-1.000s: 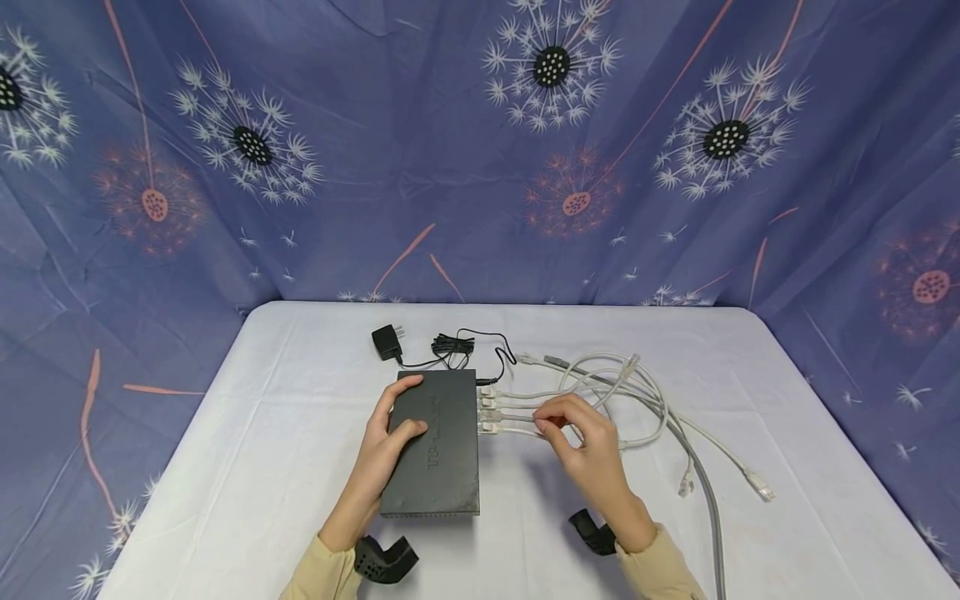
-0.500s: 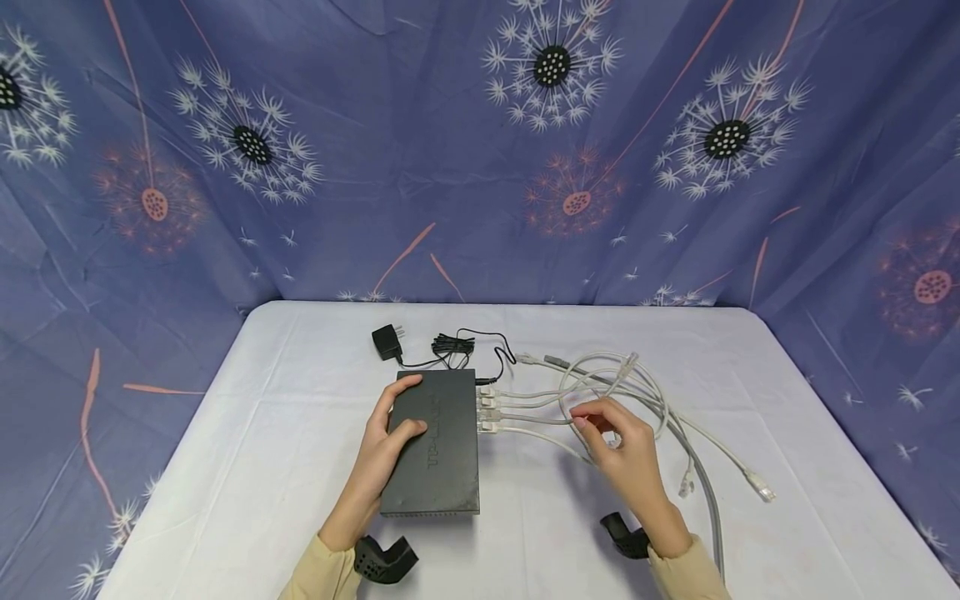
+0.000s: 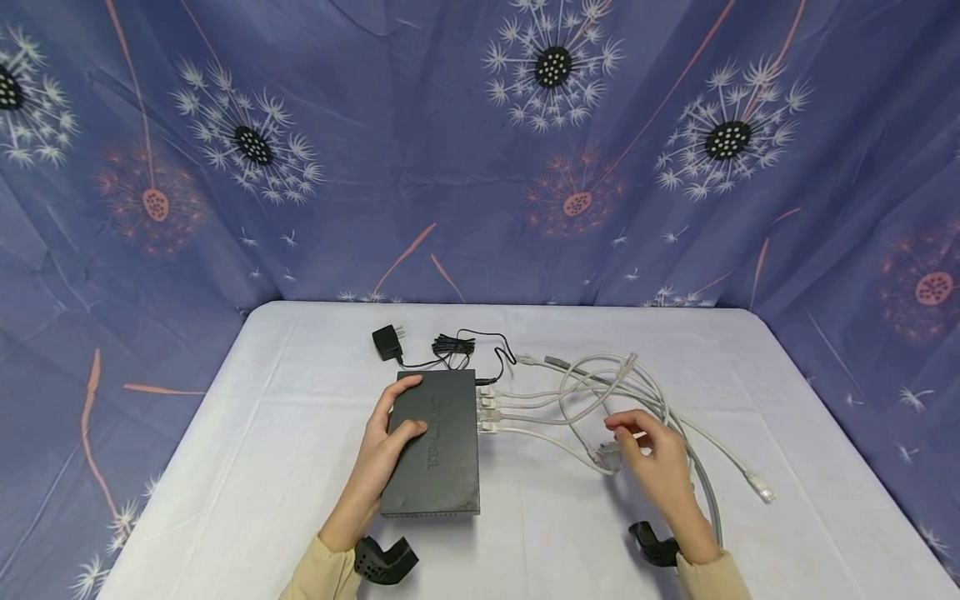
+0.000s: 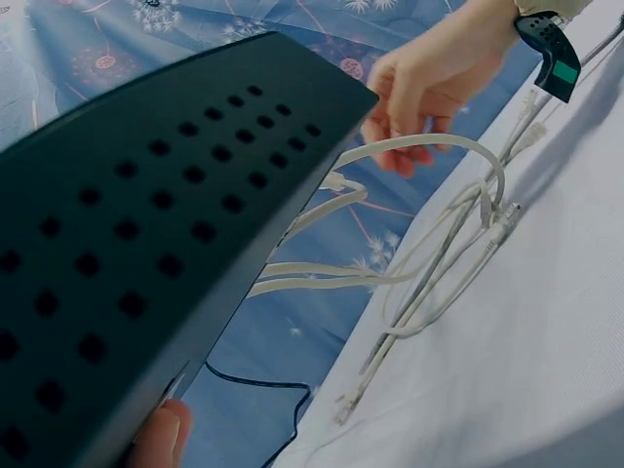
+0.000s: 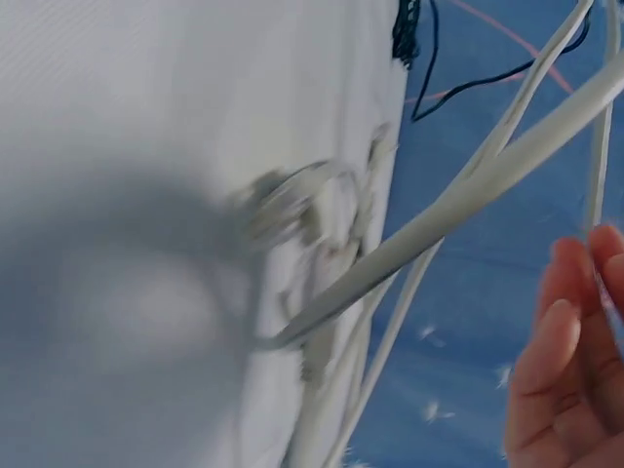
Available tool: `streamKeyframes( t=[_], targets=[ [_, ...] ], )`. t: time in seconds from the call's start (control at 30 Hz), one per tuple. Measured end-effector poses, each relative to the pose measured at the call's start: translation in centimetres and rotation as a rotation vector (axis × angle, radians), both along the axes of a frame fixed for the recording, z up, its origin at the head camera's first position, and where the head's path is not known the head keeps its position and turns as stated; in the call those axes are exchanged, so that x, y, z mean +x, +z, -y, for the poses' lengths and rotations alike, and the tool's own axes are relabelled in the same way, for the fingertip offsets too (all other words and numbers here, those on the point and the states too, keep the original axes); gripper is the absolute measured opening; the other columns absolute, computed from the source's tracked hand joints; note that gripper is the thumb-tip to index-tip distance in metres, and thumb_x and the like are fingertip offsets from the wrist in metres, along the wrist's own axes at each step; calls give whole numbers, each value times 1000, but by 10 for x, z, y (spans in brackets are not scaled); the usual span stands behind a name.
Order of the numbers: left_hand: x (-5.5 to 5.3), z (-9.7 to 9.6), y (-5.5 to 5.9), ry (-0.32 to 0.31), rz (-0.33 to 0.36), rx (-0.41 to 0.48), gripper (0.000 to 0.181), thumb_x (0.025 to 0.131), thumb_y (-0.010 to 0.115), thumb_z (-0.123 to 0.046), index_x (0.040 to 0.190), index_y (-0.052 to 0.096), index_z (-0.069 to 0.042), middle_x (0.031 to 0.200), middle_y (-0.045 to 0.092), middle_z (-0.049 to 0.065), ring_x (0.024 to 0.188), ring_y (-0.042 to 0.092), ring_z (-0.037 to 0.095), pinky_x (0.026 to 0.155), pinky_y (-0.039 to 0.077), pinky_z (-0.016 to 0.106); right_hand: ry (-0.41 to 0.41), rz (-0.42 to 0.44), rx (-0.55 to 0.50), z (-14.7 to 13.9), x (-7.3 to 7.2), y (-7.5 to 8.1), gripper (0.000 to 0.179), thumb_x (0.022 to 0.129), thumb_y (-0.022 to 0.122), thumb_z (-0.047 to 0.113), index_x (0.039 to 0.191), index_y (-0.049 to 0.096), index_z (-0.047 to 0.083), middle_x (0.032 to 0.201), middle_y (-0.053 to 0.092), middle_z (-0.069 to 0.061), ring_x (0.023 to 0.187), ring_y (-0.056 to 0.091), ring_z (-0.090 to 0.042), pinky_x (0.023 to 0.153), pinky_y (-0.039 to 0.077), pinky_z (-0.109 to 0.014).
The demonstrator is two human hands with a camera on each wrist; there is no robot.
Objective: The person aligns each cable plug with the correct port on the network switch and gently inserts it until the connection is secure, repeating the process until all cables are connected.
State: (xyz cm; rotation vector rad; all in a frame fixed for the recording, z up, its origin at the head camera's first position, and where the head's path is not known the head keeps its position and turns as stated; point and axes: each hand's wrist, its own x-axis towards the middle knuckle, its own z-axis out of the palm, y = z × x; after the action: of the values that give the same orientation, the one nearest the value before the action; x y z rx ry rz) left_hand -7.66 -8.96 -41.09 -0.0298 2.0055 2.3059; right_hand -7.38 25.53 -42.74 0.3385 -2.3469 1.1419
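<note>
My left hand (image 3: 375, 454) grips a dark grey network switch (image 3: 442, 467) by its left side, thumb and a finger lying on the top face. Several pale network cables (image 3: 525, 395) are plugged into the ports along its right side. To the right, my right hand (image 3: 663, 467) hovers over the cable loops, fingers loosely bent, with a gap between thumb and forefinger. The left wrist view shows the switch's vented side (image 4: 146, 224) up close, and my right hand (image 4: 419, 102) beyond it. In the right wrist view, a pale cable (image 5: 600, 146) runs down to the fingertips.
A black power adapter (image 3: 387, 342) and its bundled cord (image 3: 452, 344) lie behind the switch, the cord's plug at the switch's back corner. A loose cable plug (image 3: 760, 486) and a thick grey cable (image 3: 708, 492) lie at right on the white-covered table (image 3: 300, 400).
My right hand has slid rightward along the grey cable and come away from it, fingers loosening. The cable now curves up toward the loops. The left hand and switch have stayed in place.
</note>
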Motion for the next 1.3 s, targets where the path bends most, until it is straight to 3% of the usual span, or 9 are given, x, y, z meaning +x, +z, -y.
streamKeyframes(
  t=[0.2,0.47,0.73,0.87,1.17,1.3],
  targets=[
    [0,0,1,-3,2,0,58,85,54,0,138,48,-24,128,46,14,100,52,25,71,46,32,-46,73,40,-14,0,-12,22,79,64,-14,87,70,4,82,69,-6,77,57,0,59,43,-14],
    [0,0,1,2,-7,-22,58,84,55,0,137,49,-23,128,46,13,105,47,25,79,43,36,-90,165,95,-21,3,-20,19,79,66,-11,90,70,3,83,68,-8,76,57,-3,58,45,-18],
    [1,0,1,-4,-3,-7,58,84,55,-1,136,49,-24,127,47,14,100,50,27,75,45,36,-99,256,145,-24,3,-25,19,81,66,-8,96,69,3,90,68,-8,84,63,-26,64,51,-28],
    [1,0,0,-7,-7,-11,57,85,55,-1,137,49,-24,127,47,14,100,50,27,75,45,37,-94,306,161,-26,1,-30,22,80,66,-9,99,68,2,95,68,-10,86,64,-30,69,52,-33],
    [2,0,1,-5,-2,-23,57,85,56,-3,137,49,-25,129,46,13,101,50,27,76,44,38,-59,210,202,-27,-2,-32,27,71,70,-16,92,68,0,89,68,-8,82,63,-31,73,51,-39],
    [1,-1,0,-6,-7,-27,57,85,55,-3,137,48,-24,131,46,12,104,48,27,80,42,38,-67,196,213,-27,-2,-32,26,71,71,-16,91,69,1,87,68,-7,81,63,-29,73,50,-36]
  ],
)
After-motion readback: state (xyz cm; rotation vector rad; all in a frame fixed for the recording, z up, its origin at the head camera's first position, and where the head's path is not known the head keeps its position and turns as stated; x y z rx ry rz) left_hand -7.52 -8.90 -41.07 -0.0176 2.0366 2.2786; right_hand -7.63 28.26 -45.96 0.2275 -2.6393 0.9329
